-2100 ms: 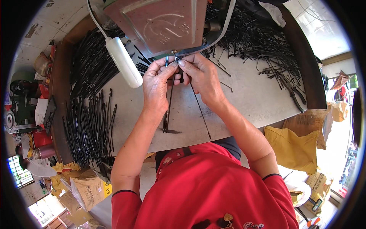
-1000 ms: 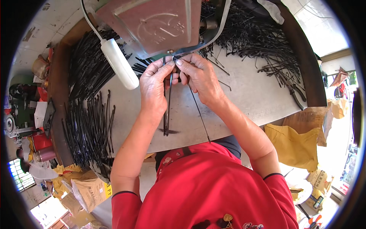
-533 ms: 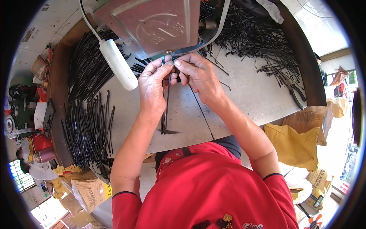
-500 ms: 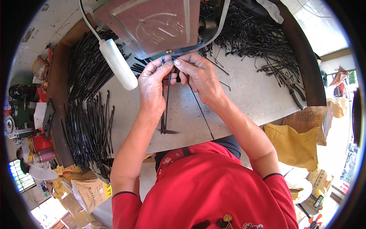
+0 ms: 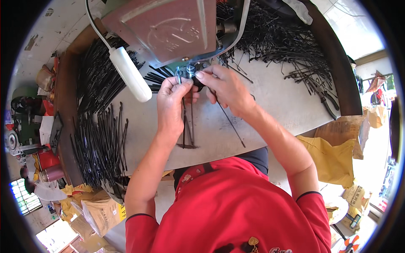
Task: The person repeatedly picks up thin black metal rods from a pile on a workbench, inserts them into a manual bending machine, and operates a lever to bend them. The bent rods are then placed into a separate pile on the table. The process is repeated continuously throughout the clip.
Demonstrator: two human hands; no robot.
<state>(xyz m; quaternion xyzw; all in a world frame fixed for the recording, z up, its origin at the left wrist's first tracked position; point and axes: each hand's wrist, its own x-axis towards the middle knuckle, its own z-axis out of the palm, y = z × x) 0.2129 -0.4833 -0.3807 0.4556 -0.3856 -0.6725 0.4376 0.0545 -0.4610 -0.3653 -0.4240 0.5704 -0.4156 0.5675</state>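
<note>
My left hand (image 5: 171,103) is closed just below the machine head, its thumb and fingers pinching the upper part of a thin black rod (image 5: 184,128) that hangs down over the table. A second thin dark line runs beside it; I cannot tell whether that is another rod or a shadow. To its right, my right hand (image 5: 228,90) is closed on another slim black rod (image 5: 231,124), which slants down toward the table's front edge. Small shiny metal parts (image 5: 190,69) of the machine (image 5: 168,31) show above the fingertips. The rods' upper ends are partly hidden by the fingers.
A white lamp (image 5: 130,76) hangs left of the machine. Bundled black rods (image 5: 99,143) lie along the table's left side; a tangled heap of them (image 5: 282,42) covers the back right. Black-handled pliers (image 5: 325,99) rest near the raised right rim (image 5: 346,84).
Both hands have drawn slightly down from the machine head and a little apart, uncovering its metal parts. The lower end of the right hand's rod has swung right.
</note>
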